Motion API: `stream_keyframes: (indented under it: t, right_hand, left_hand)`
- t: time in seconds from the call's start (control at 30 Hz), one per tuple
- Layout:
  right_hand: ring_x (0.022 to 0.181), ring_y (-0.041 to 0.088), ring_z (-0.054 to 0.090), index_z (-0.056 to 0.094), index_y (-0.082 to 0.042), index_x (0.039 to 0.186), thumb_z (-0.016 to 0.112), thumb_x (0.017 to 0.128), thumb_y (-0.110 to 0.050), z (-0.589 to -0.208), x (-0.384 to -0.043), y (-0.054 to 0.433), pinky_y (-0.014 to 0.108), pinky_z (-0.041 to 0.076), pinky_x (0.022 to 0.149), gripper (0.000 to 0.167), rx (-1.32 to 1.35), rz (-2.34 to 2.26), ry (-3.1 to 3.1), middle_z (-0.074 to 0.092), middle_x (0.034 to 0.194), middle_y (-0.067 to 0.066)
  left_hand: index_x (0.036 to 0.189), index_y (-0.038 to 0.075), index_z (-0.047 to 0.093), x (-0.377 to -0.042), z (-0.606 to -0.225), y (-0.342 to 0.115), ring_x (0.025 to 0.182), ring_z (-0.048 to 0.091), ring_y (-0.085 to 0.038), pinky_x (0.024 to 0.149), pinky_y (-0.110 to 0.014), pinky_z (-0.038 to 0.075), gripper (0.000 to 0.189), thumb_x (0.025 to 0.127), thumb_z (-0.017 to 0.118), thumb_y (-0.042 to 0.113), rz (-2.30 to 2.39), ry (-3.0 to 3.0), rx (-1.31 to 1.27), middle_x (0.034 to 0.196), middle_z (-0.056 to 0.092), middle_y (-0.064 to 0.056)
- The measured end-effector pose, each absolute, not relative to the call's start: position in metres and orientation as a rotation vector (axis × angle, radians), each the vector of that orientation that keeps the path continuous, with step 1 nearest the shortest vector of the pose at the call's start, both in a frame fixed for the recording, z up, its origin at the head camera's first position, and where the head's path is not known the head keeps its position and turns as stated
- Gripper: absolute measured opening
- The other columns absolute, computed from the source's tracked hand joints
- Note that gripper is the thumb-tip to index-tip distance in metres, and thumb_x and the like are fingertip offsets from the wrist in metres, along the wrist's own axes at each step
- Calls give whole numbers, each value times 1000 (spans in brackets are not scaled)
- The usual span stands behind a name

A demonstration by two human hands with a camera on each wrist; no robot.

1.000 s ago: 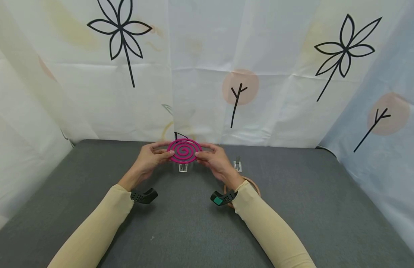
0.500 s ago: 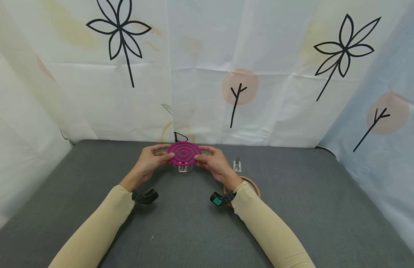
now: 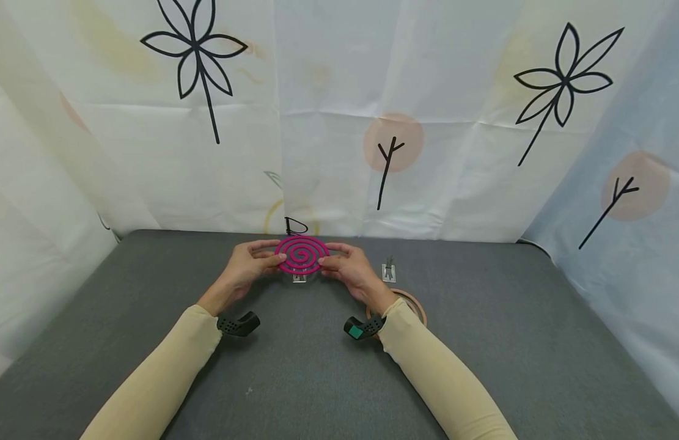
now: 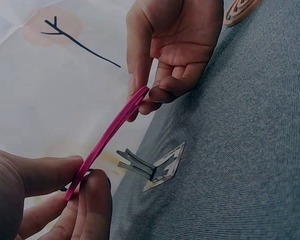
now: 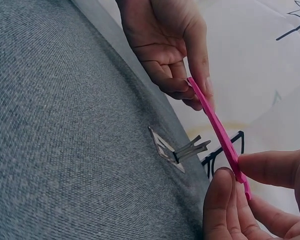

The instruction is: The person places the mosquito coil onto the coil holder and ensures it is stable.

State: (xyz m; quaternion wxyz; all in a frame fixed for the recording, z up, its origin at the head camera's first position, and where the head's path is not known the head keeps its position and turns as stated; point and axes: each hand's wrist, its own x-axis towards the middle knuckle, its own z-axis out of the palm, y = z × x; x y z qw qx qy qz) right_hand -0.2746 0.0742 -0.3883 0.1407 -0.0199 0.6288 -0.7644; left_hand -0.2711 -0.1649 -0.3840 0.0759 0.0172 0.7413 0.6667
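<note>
A pink mosquito coil [image 3: 302, 255] is held up tilted over the far part of the table, its spiral face toward the head camera. My left hand [image 3: 245, 263] pinches its left rim between thumb and fingers. On the opposite rim my right hand [image 3: 352, 266] holds it the same way. Both wrist views show the coil edge-on as a thin pink strip [image 4: 112, 131]. Just beyond and below it stands a small metal coil stand [image 5: 167, 152], a flat plate with upright prongs. From the head, the coil covers most of this stand.
Another metal stand [image 3: 389, 273] is on the grey table to the right. A brown mosquito coil [image 4: 240, 12] lies close by, partly under my right wrist in the head view. A printed white curtain [image 3: 328, 177] closes off the table's back edge.
Both hands have lowered the pink coil slightly toward the table, and it now covers more of the stand in the head view. Both grips are unchanged.
</note>
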Motion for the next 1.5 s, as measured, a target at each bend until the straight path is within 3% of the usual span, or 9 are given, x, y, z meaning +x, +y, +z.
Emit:
stream_keyframes:
  t: [0.73, 1.03, 1.5]
  right_hand:
    - [80, 14, 68, 51, 3, 144, 63, 95, 9, -395, -274, 75, 31, 59, 81, 50, -77, -2185, 1834, 70, 97, 11]
    - [79, 13, 68, 49, 4, 145, 62, 95, 11, -395, -274, 75, 30, 59, 80, 53, -88, -2187, 1821, 69, 96, 10]
    - [78, 13, 68, 50, 5, 144, 62, 94, 11, -396, -274, 75, 29, 59, 79, 52, -88, -2184, 1825, 69, 93, 10]
  left_hand:
    - [146, -4, 49, -274, -390, -167, 82, 71, -11, 82, -33, 60, 53, 97, 68, 2, 1981, 2207, 19, 96, 72, -7]
    - [147, -3, 49, -275, -393, -167, 85, 72, -11, 84, -32, 59, 55, 97, 69, 3, 1968, 2214, 8, 104, 71, -12]
    - [146, -3, 50, -274, -394, -167, 84, 71, -10, 83, -30, 59, 53, 96, 68, 1, 1972, 2187, 3, 99, 71, -8]
